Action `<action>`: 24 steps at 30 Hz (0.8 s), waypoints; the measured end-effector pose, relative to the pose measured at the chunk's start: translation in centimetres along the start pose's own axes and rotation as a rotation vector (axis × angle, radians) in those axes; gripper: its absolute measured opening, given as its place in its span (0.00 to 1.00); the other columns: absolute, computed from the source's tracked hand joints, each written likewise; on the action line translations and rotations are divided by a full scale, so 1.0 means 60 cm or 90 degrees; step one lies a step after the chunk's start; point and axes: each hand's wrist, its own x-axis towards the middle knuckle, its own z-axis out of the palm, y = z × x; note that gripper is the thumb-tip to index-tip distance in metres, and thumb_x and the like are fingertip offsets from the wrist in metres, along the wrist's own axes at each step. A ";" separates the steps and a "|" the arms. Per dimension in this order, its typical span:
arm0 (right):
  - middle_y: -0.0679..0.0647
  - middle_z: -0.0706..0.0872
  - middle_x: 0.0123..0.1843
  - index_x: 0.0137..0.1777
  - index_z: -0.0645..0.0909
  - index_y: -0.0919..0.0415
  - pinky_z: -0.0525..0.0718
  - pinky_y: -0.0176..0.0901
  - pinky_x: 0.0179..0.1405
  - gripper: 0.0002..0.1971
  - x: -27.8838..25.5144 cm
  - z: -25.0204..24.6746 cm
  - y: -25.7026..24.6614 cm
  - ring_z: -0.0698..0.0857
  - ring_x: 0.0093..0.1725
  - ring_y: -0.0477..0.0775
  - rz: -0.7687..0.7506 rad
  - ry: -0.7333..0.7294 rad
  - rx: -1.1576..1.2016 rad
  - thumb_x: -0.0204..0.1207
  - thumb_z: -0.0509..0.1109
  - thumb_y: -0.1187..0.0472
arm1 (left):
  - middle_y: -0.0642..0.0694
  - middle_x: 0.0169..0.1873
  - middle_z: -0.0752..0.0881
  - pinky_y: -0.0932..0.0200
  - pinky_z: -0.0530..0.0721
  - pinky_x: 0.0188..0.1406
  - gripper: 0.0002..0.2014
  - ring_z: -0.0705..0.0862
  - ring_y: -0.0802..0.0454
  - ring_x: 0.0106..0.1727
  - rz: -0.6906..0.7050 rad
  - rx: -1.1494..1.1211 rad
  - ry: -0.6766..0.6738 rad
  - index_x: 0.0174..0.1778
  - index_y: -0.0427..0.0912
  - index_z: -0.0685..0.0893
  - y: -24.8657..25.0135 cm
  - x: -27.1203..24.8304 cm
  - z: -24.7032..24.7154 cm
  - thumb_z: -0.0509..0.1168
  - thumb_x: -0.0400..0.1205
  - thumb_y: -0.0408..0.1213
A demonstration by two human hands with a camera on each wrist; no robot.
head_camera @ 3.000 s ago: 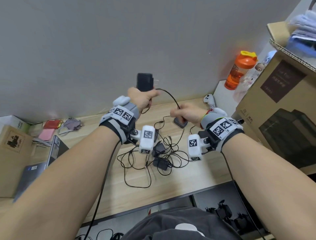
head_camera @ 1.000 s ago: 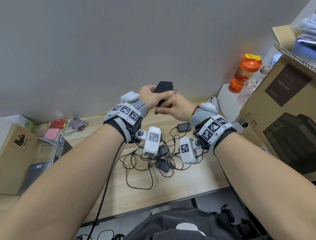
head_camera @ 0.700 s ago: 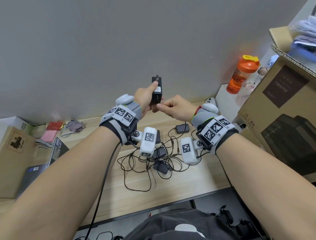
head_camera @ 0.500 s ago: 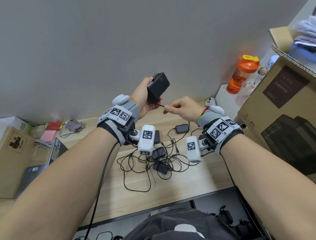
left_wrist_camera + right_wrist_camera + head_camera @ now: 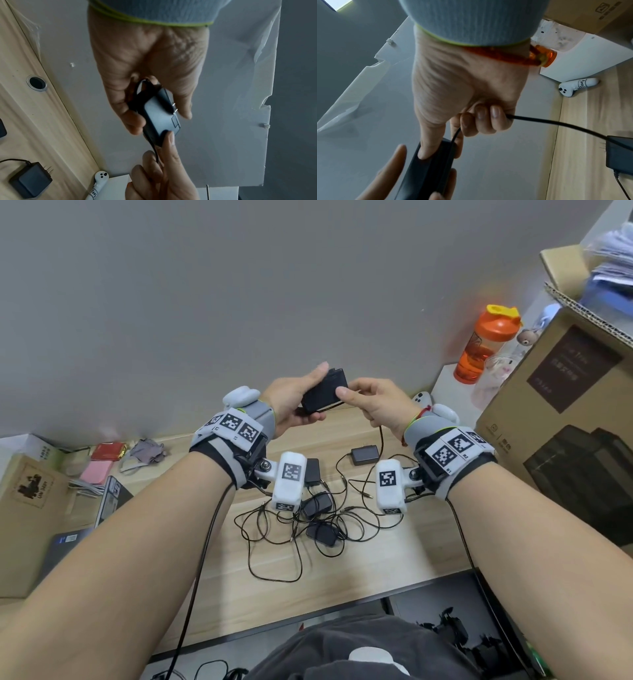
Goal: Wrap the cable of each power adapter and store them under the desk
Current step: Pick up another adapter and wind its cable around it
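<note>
My left hand (image 5: 296, 402) grips a black power adapter (image 5: 323, 395) above the back of the wooden desk (image 5: 370, 570). Its metal prongs show in the left wrist view, with thin black cable (image 5: 163, 100) lying over the adapter (image 5: 160, 119). My right hand (image 5: 373, 402) holds that cable (image 5: 556, 123) in its curled fingers and presses its thumb on the adapter (image 5: 426, 167). The cable (image 5: 381, 446) hangs from the right hand to the desk. Several more black adapters (image 5: 320, 534) lie in a tangle of cables at mid-desk, one adapter (image 5: 365, 454) farther back.
A large cardboard box (image 5: 565, 419) stands at the right, with an orange bottle (image 5: 486, 344) behind it. A white controller (image 5: 422, 399) lies at the back right. A laptop (image 5: 85, 525), a small box (image 5: 27, 501) and clutter sit at the left. Grey wall behind.
The left hand has tilted the adapter from upright to lying flatter. The right hand has come in from pinching the cable beside it to pressing on the adapter.
</note>
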 end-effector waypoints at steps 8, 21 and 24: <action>0.42 0.67 0.24 0.48 0.86 0.57 0.59 0.34 0.20 0.14 -0.006 0.013 -0.010 0.61 0.21 0.43 -0.022 -0.007 -0.041 0.79 0.72 0.46 | 0.40 0.40 0.88 0.67 0.82 0.24 0.22 0.83 0.50 0.27 0.086 -0.006 0.068 0.57 0.33 0.84 -0.006 0.003 -0.004 0.80 0.73 0.43; 0.38 0.74 0.19 0.47 0.89 0.64 0.65 0.23 0.24 0.12 -0.018 0.010 -0.027 0.70 0.22 0.36 -0.084 0.011 -0.122 0.81 0.71 0.55 | 0.39 0.40 0.89 0.64 0.85 0.27 0.25 0.86 0.48 0.27 0.115 -0.003 0.107 0.55 0.32 0.84 0.005 0.001 -0.014 0.84 0.67 0.38; 0.43 0.75 0.25 0.43 0.90 0.60 0.67 0.28 0.28 0.12 -0.015 -0.002 -0.028 0.69 0.26 0.38 -0.070 0.011 -0.131 0.78 0.74 0.51 | 0.39 0.40 0.90 0.62 0.86 0.27 0.25 0.87 0.48 0.26 0.109 0.060 0.111 0.51 0.34 0.84 0.002 0.003 -0.023 0.86 0.64 0.40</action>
